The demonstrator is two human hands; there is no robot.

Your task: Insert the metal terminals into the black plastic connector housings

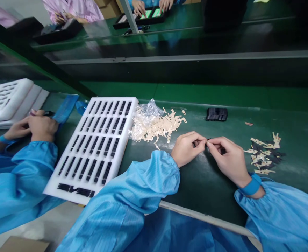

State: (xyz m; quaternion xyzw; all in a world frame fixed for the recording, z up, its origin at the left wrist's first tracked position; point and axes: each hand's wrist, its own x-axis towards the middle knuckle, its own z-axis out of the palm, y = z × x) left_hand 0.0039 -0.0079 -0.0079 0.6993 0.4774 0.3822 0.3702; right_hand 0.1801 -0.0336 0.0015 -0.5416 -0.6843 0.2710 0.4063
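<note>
Small dark pc [206, 141] was btwn the 2 hands, above the near-middle of the green bench [203, 196]. Fingertips hid most of it, so couldn't tell its long axis or which way it pointed. L hand [190, 148] pinched it from the left w/ thumb & index; R hand [228, 157], w/ blue wristband [252, 184], pinched from the right, also thumb & index. Other fingers curled, not spread.

Left: white foam tray [121, 147], long axis near-left to far-right, 4 rows of 7 slots w/ blk strips [91, 169] aligned roughly the same way; more blk pcs [75, 190] lay crosswise at its near end. L sleeve [133, 196] overlapped its near right corner in view. Btwn tray & hands, slightly far: clear bag [154, 110] & heap of cream tabs [166, 126]. Far of hands: neat blk stack [216, 114], long side approx left-right. Right: loose cream/blk pile [265, 154], tabs at mixed angles. Far left: co-worker's hands [42, 126] near a foam stack [12, 101].
</note>
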